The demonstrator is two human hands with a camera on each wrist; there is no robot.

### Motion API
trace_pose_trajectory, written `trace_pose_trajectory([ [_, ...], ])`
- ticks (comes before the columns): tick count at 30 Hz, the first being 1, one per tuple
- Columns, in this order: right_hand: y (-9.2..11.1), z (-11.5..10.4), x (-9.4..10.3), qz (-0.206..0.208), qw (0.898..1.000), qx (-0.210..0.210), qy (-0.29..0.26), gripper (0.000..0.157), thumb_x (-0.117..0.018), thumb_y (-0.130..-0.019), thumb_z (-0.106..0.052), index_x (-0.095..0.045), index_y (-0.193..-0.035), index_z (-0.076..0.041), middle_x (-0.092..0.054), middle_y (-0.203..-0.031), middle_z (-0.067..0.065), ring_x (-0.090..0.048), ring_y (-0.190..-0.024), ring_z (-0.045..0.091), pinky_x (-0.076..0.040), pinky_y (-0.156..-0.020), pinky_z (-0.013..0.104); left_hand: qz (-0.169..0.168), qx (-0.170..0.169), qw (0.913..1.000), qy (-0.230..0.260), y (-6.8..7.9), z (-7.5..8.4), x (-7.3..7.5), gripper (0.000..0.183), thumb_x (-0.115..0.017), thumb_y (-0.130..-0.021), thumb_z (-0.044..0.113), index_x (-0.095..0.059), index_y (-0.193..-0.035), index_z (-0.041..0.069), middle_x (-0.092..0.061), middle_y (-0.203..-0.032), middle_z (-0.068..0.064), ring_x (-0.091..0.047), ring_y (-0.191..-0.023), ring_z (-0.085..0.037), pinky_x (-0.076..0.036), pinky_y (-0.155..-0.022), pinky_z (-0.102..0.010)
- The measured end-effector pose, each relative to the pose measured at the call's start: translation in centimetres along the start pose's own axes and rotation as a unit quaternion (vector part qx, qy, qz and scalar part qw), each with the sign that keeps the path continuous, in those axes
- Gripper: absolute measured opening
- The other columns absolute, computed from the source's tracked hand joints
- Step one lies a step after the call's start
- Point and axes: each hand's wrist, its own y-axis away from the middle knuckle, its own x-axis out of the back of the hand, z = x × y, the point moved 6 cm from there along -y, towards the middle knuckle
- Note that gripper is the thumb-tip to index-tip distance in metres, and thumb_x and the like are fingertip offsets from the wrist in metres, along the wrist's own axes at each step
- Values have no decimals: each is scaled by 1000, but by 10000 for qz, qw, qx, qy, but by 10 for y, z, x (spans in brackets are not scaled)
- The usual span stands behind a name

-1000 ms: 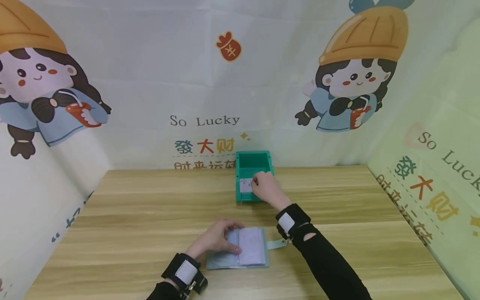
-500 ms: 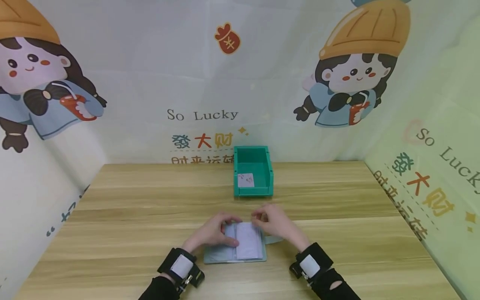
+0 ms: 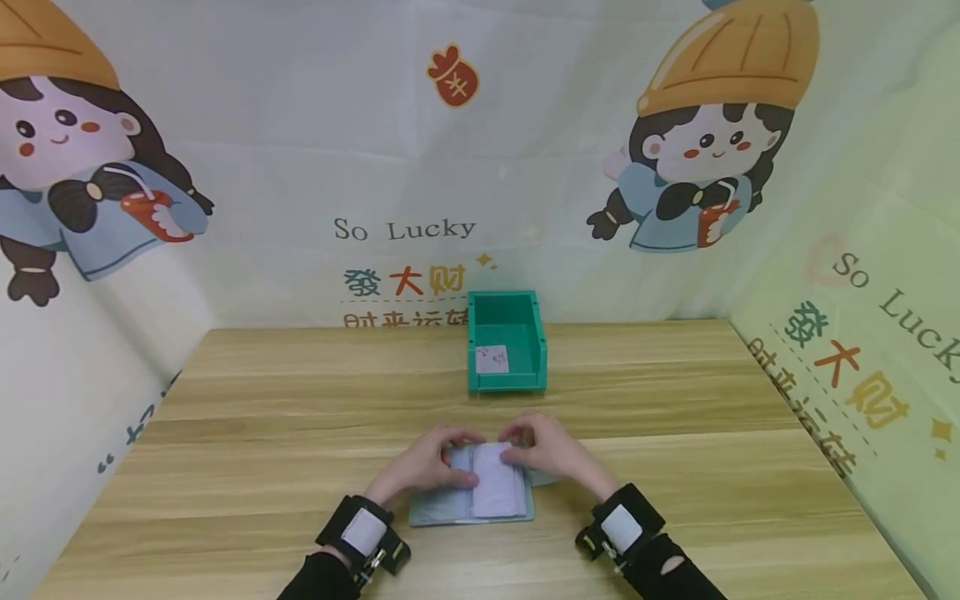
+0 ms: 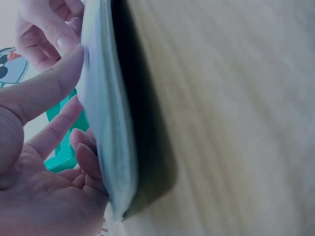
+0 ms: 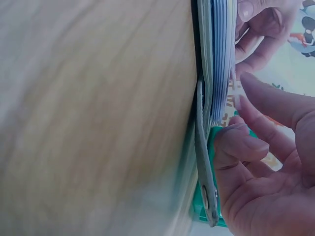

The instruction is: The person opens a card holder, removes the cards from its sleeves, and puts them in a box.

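A small light-blue card album (image 3: 442, 510) lies open on the wooden table, its right side a stack of clear-sleeved pages (image 3: 497, 492). My left hand (image 3: 423, 460) holds the album, thumb on the page by the spine and fingers at the top edge. Close to it, my right hand (image 3: 551, 446) pinches the top right corner of a page (image 5: 234, 83) between thumb and forefinger. The album's snap strap (image 5: 204, 162) sticks out to the right, below the right hand. Edge-on in the left wrist view is the album's cover (image 4: 115, 132).
A green open-front bin (image 3: 525, 337) stands behind the album at the table's back edge. A pinkish printed card (image 3: 492, 359) lies in its front left corner. Printed cloth walls (image 3: 285, 167) enclose the wooden table (image 3: 300, 400) at the back and sides.
My right hand has come back from the green bin to the album and now grips a page corner, which has shifted slightly. The left hand stays on the album.
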Motion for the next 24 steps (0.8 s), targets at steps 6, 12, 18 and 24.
trace_pose_trajectory([
  [6, 2, 7, 0, -101, 9990, -273, -333, 18, -70, -100, -15, -73, -94, 1, -68, -84, 4, -55, -74, 8, -44, -64, 20, 12, 90, 9999, 91, 0, 1, -1, 48, -84, -85, 10, -68, -130, 1, -58, -113, -16, -45, -78, -15, -35, -67, -22],
  [12, 5, 6, 0, -194, 9989, -206, -387, 27, -59, -106, -15, -77, -96, 2, -67, -84, 2, -55, -76, 7, -47, -68, 22, 183, -79, 9997, 141, -1, 0, -1, 46, -82, -88, 9, -66, -128, -5, -62, -112, -19, -44, -73, -10, -35, -65, -21],
  [18, 9, 1, -5, -374, 9973, 28, -628, 32, -54, -108, -9, -68, -82, 5, -57, -75, -2, -52, -71, 5, -45, -67, 20, 626, 105, 9971, 419, 3, -2, 1, 38, -73, -95, 8, -64, -126, -11, -66, -110, -22, -48, -77, -11, -39, -67, -22],
  [24, 13, -5, -11, -660, 9909, -116, -1167, 35, -50, -110, -9, -64, -83, 8, -45, -65, -6, -41, -56, 5, -33, -55, 19, 851, 360, 9942, 543, 6, 2, 6, 25, -63, -105, 16, -72, -109, -7, -70, -89, -11, -59, -77, -13, -46, -66, -23],
])
